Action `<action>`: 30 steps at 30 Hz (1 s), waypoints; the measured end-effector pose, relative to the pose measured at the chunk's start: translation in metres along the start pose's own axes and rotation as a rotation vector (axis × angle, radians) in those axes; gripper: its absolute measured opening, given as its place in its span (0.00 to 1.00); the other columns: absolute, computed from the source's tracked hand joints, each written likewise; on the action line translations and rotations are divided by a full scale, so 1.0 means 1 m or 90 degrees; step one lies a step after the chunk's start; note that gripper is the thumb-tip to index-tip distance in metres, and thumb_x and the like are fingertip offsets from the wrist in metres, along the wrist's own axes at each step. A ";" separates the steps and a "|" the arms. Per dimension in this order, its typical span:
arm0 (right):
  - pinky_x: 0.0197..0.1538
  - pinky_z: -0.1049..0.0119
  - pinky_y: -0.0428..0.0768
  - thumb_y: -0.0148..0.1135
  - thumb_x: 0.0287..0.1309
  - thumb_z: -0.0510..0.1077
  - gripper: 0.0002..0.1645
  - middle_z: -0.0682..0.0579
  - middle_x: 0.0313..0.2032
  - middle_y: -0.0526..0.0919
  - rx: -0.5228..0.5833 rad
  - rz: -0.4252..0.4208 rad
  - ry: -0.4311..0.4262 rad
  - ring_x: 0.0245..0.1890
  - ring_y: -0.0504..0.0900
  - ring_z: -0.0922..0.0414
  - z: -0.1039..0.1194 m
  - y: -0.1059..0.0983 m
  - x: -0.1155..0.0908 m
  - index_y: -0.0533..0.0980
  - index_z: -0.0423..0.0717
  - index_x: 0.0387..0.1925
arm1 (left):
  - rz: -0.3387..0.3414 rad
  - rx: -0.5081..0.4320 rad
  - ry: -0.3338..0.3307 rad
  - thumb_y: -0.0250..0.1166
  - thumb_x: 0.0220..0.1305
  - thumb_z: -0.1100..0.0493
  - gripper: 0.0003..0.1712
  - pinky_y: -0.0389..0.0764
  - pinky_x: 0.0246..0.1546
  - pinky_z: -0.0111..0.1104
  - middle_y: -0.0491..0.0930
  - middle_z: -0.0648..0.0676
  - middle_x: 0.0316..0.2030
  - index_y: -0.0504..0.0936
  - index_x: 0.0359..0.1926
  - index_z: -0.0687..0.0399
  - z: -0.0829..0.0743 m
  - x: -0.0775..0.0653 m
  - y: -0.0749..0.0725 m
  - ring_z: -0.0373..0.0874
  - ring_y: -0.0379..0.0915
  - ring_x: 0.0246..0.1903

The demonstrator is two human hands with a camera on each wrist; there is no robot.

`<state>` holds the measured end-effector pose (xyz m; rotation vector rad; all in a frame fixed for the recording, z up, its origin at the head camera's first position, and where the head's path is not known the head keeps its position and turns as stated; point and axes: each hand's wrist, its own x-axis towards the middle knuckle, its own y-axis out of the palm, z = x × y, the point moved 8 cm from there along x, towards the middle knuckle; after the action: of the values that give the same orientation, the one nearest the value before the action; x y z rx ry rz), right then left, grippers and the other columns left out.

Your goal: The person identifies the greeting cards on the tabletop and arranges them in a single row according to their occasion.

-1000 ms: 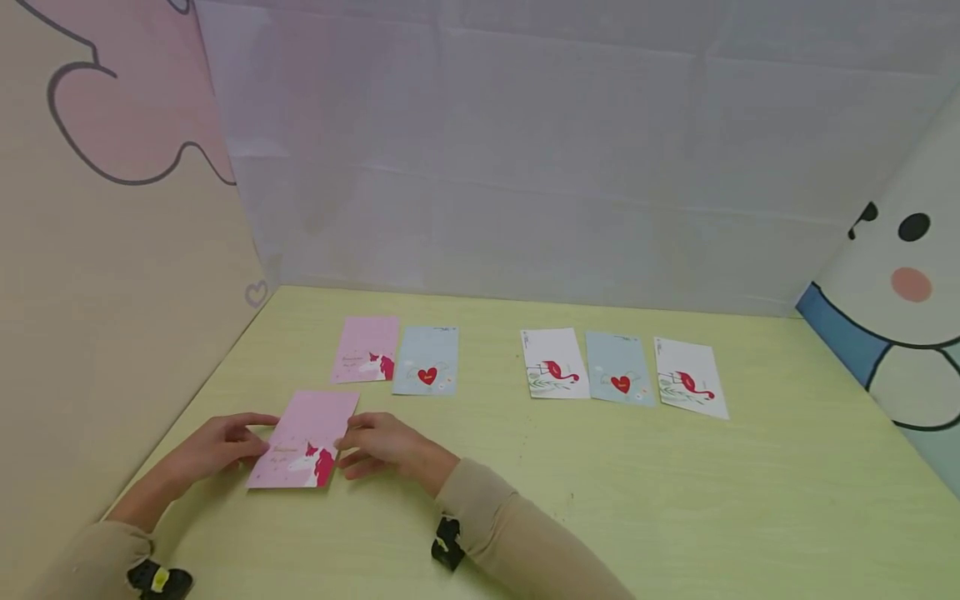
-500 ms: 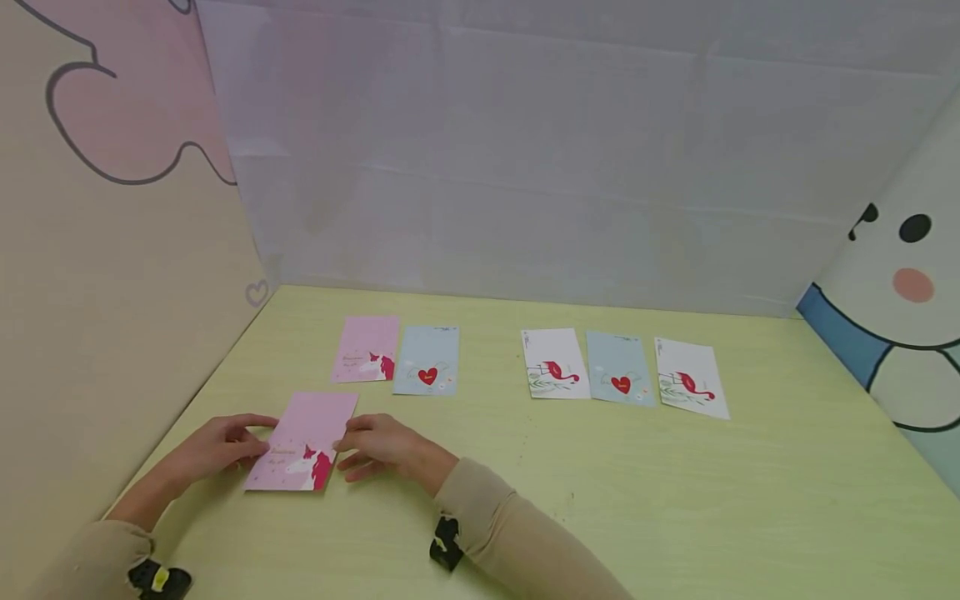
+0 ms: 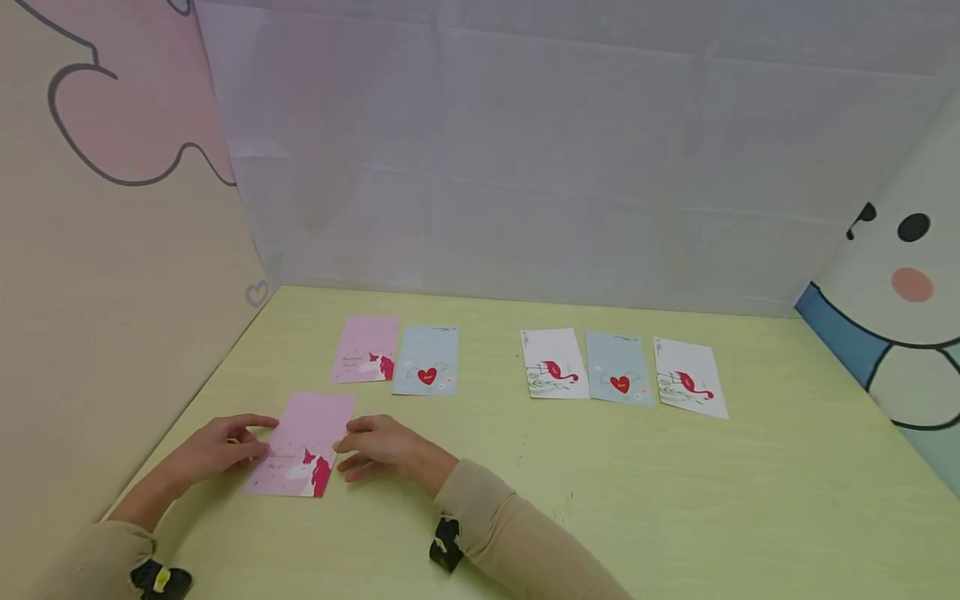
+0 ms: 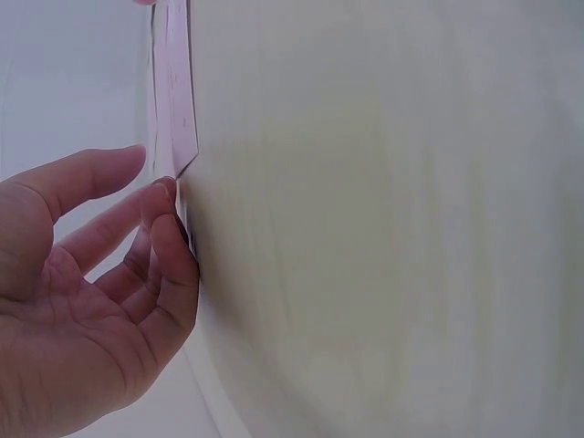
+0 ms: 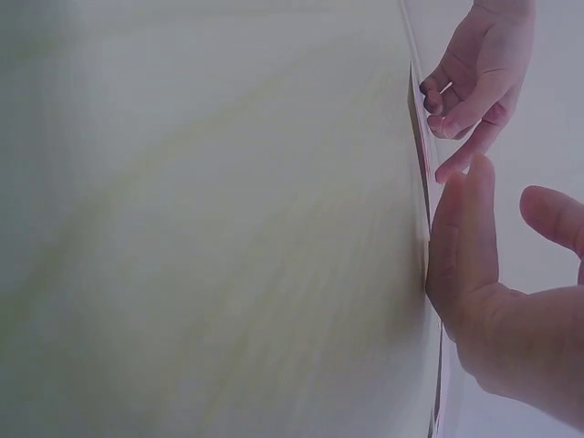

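Observation:
A pink card with a white, red-maned unicorn (image 3: 307, 450) lies on the table's near left, between both hands. At its left edge is my left hand (image 3: 213, 450), fingers loosely bent. In the left wrist view, the left hand's (image 4: 109, 265) thumb stands apart from the fingers, whose tips are right at the corner of the pink card (image 4: 181, 91). My right hand (image 3: 390, 450) is at the card's right edge. The right wrist view shows the right hand (image 5: 484, 274) with extended fingers close along the tabletop and the thumb held away.
Behind, a second pink unicorn card (image 3: 366, 346) lies beside a blue heart card (image 3: 426, 358). Farther right are a white flamingo card (image 3: 553, 358), another blue heart card (image 3: 619, 367) and another flamingo card (image 3: 686, 375). A white sheet (image 3: 525, 167) hangs behind the table.
The near edge of the front pink card has come slightly down and toward me, so it lies flatter. Both hands have stayed almost in place; the other cards have not moved.

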<state>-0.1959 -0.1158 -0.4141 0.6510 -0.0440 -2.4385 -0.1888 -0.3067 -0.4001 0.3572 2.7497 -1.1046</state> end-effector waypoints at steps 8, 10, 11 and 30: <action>0.35 0.61 0.78 0.56 0.56 0.38 0.23 0.48 0.35 0.77 0.017 -0.054 -0.065 0.33 0.79 0.52 0.015 -0.019 -0.003 0.66 0.37 0.54 | -0.049 0.017 -0.015 0.59 0.58 0.58 0.24 0.66 0.18 0.30 0.70 0.54 0.24 0.69 0.52 0.69 -0.002 0.003 -0.004 0.44 0.65 0.21; 0.35 0.61 0.78 0.55 0.56 0.38 0.22 0.47 0.36 0.77 0.026 -0.076 -0.087 0.33 0.79 0.52 0.020 -0.028 -0.002 0.67 0.37 0.53 | -0.078 0.024 0.000 0.58 0.59 0.57 0.23 0.68 0.18 0.30 0.72 0.54 0.26 0.69 0.52 0.69 -0.006 0.004 -0.007 0.44 0.66 0.22; 0.35 0.61 0.78 0.55 0.56 0.38 0.22 0.46 0.37 0.77 0.029 -0.083 -0.096 0.33 0.79 0.52 0.021 -0.032 -0.001 0.67 0.37 0.53 | -0.092 0.022 0.009 0.58 0.60 0.57 0.23 0.69 0.18 0.30 0.73 0.55 0.27 0.70 0.52 0.69 -0.009 0.005 -0.008 0.45 0.67 0.23; 0.38 0.63 0.77 0.54 0.57 0.38 0.21 0.41 0.48 0.73 0.068 -0.165 -0.135 0.38 0.78 0.50 0.031 -0.115 -0.012 0.67 0.33 0.52 | -0.226 -0.034 0.117 0.56 0.61 0.51 0.21 0.73 0.30 0.32 0.76 0.57 0.37 0.75 0.47 0.63 -0.054 0.028 -0.002 0.47 0.70 0.37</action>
<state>-0.2651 -0.0189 -0.4027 0.4645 -0.1860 -2.7645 -0.2191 -0.2663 -0.3667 -0.0443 3.0836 -1.1176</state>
